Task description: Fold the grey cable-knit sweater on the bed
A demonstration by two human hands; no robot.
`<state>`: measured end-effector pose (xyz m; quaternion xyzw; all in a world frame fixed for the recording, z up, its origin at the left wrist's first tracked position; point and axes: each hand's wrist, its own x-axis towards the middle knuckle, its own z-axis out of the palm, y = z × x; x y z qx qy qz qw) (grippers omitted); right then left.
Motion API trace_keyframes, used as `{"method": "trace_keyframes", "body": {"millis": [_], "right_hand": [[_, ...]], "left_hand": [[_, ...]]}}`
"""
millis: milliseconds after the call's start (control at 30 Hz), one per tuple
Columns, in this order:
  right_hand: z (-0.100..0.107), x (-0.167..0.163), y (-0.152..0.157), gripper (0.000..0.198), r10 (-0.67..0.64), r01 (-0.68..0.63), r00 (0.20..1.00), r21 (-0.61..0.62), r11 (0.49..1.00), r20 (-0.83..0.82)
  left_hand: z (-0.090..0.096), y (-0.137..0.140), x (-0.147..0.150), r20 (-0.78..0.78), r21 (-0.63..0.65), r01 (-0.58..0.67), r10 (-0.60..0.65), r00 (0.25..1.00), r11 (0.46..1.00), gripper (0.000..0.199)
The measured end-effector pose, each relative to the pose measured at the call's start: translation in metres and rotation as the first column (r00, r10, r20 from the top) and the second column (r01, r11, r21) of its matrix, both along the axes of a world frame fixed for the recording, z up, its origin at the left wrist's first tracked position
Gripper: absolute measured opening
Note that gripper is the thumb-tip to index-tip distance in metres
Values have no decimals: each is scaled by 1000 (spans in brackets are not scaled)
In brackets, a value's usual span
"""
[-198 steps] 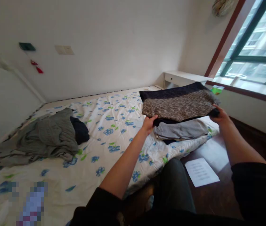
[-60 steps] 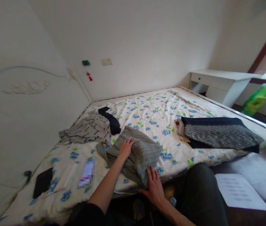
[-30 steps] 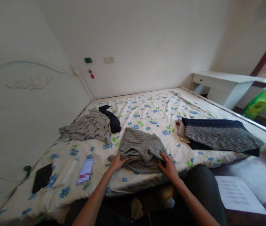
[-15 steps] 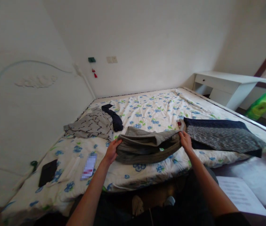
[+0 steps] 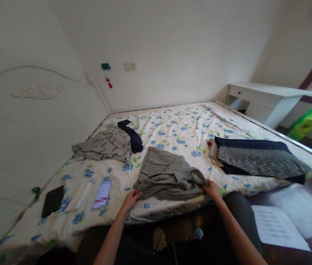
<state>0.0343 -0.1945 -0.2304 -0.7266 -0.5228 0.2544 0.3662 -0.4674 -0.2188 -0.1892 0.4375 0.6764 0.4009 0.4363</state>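
Observation:
A grey cable-knit sweater (image 5: 169, 175) lies crumpled near the front edge of the bed, its far part spread fairly flat and its near part bunched in folds. At its left near corner, my left hand (image 5: 130, 201) is closed with the fingertips pinching the knit. My right hand (image 5: 212, 190) grips the opposite corner, thumb and fingers pressed on the fabric. Farther back on the left is a rumpled grey garment with dark lettering (image 5: 107, 143), beside a dark navy piece of cloth (image 5: 133, 138). A folded navy and speckled-grey garment (image 5: 258, 156) rests at the right.
The flowered bedsheet (image 5: 169, 129) covers the bed. Left of my hands lie a black flat object (image 5: 53, 201) and a pixelated pale item (image 5: 102, 195). Printed papers (image 5: 279, 226) are low on the right. A white desk (image 5: 266, 97) stands beyond the bed, near a green package (image 5: 310, 121).
Both hands have come down and nearer with the sweater. Held stretched and raised before, it now lies collapsed in folds on the bed. The view has shifted slightly.

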Motion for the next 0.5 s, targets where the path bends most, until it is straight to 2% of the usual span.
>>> {"method": "trace_keyframes", "body": {"millis": [67,100,200,267,333,400,433,467,500], "right_hand": [[10,5,3,24,-38,38,999,-11,999,16],[19,8,7,33,-79,78,997,10,997,17],[56,15,26,54,-199,203,979,131,970,-39],[94,20,43,60,-276,298,954,252,921,-118],[140,25,60,61,-326,382,923,400,833,-204],[193,32,73,57,-339,446,895,564,695,-289],[220,37,77,55,-342,472,881,636,611,-326],[247,43,79,51,-348,494,868,696,522,-355],[272,51,78,46,-355,509,855,743,435,-378]], "left_hand": [[6,2,1,65,84,-225,220,973,971,44],[13,6,1,97,124,-341,331,939,932,38],[52,32,5,146,228,-605,588,796,763,25],[95,54,9,162,339,-701,695,701,628,23],[149,70,13,215,514,-708,726,653,484,24],[211,74,12,274,723,-623,705,654,297,22],[243,71,9,265,819,-539,702,661,198,21],[273,66,2,226,882,-449,707,670,144,19],[302,58,-7,166,920,-369,724,669,130,21]]}}
